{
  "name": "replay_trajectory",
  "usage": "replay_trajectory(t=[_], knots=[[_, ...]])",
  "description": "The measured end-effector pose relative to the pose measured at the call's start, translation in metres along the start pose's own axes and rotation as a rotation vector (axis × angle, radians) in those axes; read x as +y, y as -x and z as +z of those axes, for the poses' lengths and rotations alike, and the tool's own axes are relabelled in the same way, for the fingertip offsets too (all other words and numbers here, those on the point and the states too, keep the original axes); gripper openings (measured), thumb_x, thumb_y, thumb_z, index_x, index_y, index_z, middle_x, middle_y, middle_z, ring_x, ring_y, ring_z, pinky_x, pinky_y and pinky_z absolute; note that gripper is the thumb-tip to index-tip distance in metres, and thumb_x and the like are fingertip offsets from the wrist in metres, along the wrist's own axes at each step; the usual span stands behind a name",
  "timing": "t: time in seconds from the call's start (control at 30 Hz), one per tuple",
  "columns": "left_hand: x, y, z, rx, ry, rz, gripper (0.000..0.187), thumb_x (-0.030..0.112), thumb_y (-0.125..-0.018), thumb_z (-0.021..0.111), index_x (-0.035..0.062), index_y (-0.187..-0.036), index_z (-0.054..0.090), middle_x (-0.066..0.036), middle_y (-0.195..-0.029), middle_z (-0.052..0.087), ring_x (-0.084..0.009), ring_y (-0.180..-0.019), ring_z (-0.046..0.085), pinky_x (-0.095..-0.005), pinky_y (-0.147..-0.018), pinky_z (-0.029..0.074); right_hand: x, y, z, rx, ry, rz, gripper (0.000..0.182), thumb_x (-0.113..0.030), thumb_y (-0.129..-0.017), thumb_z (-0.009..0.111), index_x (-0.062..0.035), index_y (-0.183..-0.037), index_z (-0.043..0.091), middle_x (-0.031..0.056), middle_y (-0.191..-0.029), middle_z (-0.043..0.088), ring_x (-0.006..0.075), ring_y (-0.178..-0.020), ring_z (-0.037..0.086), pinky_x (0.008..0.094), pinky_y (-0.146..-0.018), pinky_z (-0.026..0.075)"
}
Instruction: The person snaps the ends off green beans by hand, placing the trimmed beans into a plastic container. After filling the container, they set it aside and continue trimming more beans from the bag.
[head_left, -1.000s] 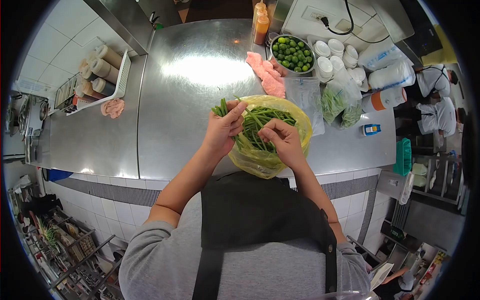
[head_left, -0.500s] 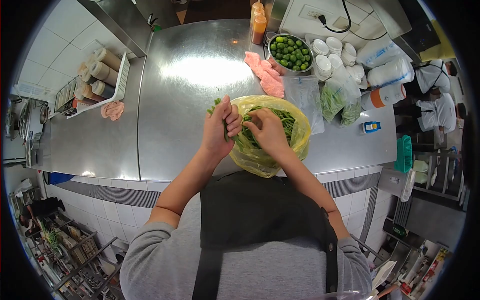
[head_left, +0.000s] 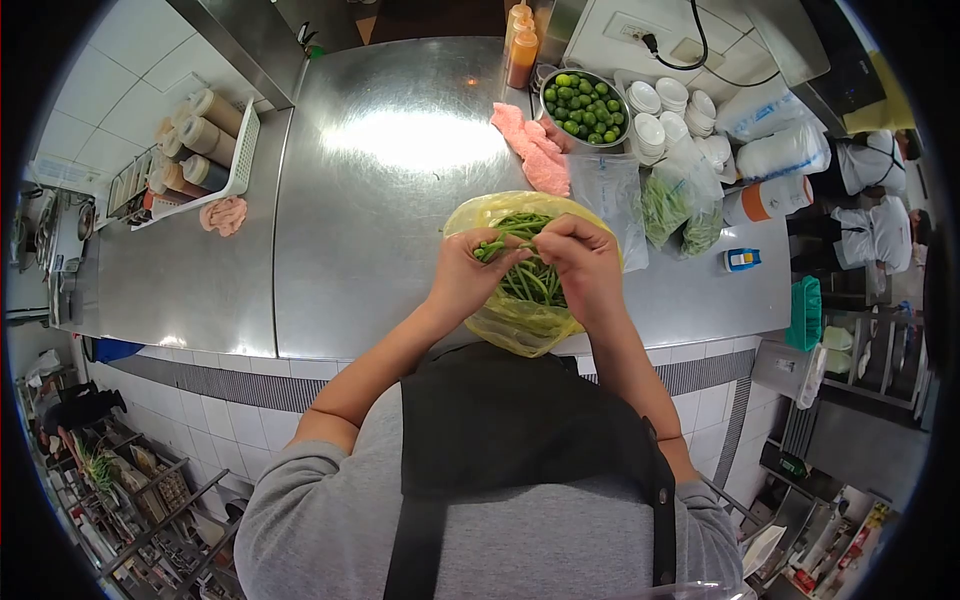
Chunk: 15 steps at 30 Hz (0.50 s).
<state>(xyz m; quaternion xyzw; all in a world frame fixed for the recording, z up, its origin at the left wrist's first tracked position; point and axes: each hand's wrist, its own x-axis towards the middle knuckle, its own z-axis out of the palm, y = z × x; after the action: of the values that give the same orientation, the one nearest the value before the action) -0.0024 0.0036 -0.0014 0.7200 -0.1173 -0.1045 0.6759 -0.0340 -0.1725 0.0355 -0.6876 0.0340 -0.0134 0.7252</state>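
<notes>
Over a yellow plastic bag [head_left: 520, 332] of cut green beans [head_left: 530, 285], my left hand [head_left: 462, 272] is closed around a small bunch of green beans [head_left: 488, 250]. Their ends stick out between thumb and fingers toward the right. My right hand [head_left: 582, 262] is closed in a pinch near those ends, with its thumb and index finger close to the left hand. A thin bean piece appears to run between the two hands, though the fingertips partly hide it. The bag lies open at the counter's near edge.
Behind the bag are a pink cloth [head_left: 530, 148], a steel bowl of limes [head_left: 586, 108] and sauce bottles [head_left: 521, 55]. Rightward lie bagged greens [head_left: 668, 203], white cups [head_left: 648, 130] and a blue-and-white item [head_left: 742, 259]. A bottle rack [head_left: 243, 155] stands left on the steel counter [head_left: 350, 220].
My left hand has moved right over the bag and tilted, bringing its bunch of beans along. The right hand has lifted and shifted right, out of the bag, to meet the bean ends.
</notes>
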Motion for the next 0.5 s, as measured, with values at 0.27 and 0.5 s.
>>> replay_trajectory(t=[0.27, 0.5], knots=[[0.022, -0.004, -0.023, -0.038, 0.515, -0.374, 0.014, 0.014, -0.089, 0.079, 0.0012, -0.09, 0.073, 0.003, -0.064, 0.059, -0.002, -0.053, 0.047, -0.0201, -0.046, 0.035, 0.017, 0.003, -0.011, -0.104, -0.061, 0.088, 0.024, -0.007, -0.086, 0.075, -0.0018, -0.109, 0.069, 0.0036, -0.093, 0.067, 0.011, -0.084, 0.063, 0.0266, -0.078, 0.05], [0.024, -0.007, -0.022, -0.011, 0.807, -0.426, 0.018, 0.017, -0.096, 0.07, -0.0001, -0.102, 0.066, 0.008, -0.064, 0.041, -0.0015, -0.051, 0.032, -0.0199, -0.042, 0.023, 0.02, 0.015, 0.01, -0.174, 0.2, -0.04, 0.021, -0.006, -0.083, 0.077, -0.0022, -0.102, 0.069, 0.0051, -0.09, 0.066, 0.0165, -0.084, 0.065, 0.029, -0.077, 0.051]])
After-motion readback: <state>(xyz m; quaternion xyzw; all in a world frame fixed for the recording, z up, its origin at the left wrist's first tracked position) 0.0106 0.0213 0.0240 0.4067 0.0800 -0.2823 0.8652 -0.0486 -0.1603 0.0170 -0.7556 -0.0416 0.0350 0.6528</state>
